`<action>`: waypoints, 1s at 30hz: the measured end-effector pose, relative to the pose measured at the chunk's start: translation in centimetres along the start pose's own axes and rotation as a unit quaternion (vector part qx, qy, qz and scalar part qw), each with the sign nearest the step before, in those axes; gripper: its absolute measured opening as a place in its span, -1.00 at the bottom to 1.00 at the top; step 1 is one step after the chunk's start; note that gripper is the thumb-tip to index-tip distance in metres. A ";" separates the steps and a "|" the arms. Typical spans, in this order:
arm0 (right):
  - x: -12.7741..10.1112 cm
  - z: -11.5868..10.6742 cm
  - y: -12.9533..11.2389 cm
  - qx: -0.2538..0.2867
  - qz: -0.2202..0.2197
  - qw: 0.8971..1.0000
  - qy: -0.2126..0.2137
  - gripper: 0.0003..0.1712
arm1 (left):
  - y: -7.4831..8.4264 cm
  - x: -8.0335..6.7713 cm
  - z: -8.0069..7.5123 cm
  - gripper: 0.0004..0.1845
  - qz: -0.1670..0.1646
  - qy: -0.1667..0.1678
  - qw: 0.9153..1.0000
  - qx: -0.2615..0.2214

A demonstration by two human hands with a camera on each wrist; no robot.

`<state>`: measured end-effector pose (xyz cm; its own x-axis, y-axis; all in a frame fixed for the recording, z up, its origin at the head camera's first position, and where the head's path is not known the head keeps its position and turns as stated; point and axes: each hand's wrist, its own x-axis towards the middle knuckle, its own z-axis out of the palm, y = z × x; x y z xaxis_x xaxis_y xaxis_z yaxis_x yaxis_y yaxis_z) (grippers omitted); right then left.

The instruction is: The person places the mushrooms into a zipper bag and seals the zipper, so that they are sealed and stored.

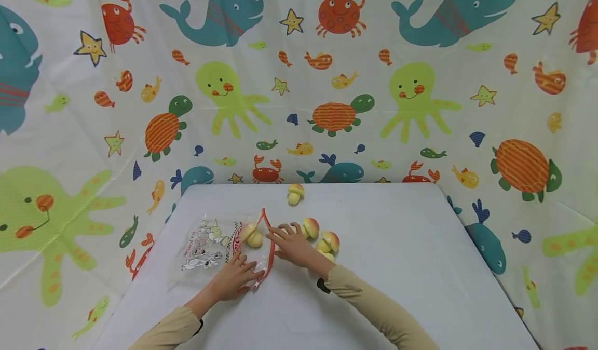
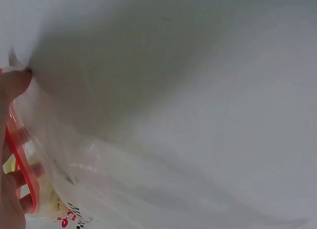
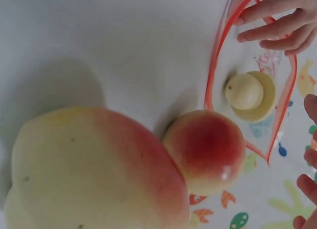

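Observation:
A clear printed zip bag [image 1: 203, 246] with a red zip strip lies flat on the white table, its mouth facing right and spread apart. One toy mushroom [image 1: 254, 239] sits just inside the mouth, its stem toward the opening. My left hand [image 1: 233, 277] is at the near side of the mouth. In the left wrist view its thumb rests at the bag's corner, and its spread fingers show through the film. Over the far part of the mouth reaches my right hand [image 1: 294, 246], fingers spread and holding nothing. Several toy mushrooms [image 1: 329, 241] lie beside it, partly hidden.
A lone toy mushroom [image 1: 294, 194] stands near the table's back edge. The white table [image 1: 411, 256] extends to the right of the hands. A cloth [image 1: 280, 147] printed with sea animals hangs behind and around it.

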<state>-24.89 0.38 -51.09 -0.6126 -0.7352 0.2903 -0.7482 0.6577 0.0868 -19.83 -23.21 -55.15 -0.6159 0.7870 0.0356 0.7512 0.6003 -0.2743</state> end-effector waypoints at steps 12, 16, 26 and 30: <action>-1.8 -0.8 1.5 0.040 0.026 0.999 0.023 -0.47 | 0.0 0.0 0.1 -0.49 -0.001 0.016 1.000 -0.023; -2.8 -1.4 2.2 0.079 0.029 0.996 0.033 -0.49 | 0.0 0.0 0.1 -0.50 0.006 0.030 0.999 -0.022; -5.0 -1.8 3.7 0.081 0.035 0.995 0.054 -0.47 | 0.1 0.1 0.5 -0.51 0.021 0.070 0.997 -0.011; -5.8 -1.7 4.1 0.076 0.039 0.995 0.050 -0.45 | 0.2 0.2 0.4 -0.51 0.025 0.073 0.997 -0.002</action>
<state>-24.01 7.60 -50.80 -0.6476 -0.6573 0.3854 -0.7339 0.6741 -0.0836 -19.91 -22.96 -55.60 -0.5364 0.8284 0.1614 0.7814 0.5597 -0.2759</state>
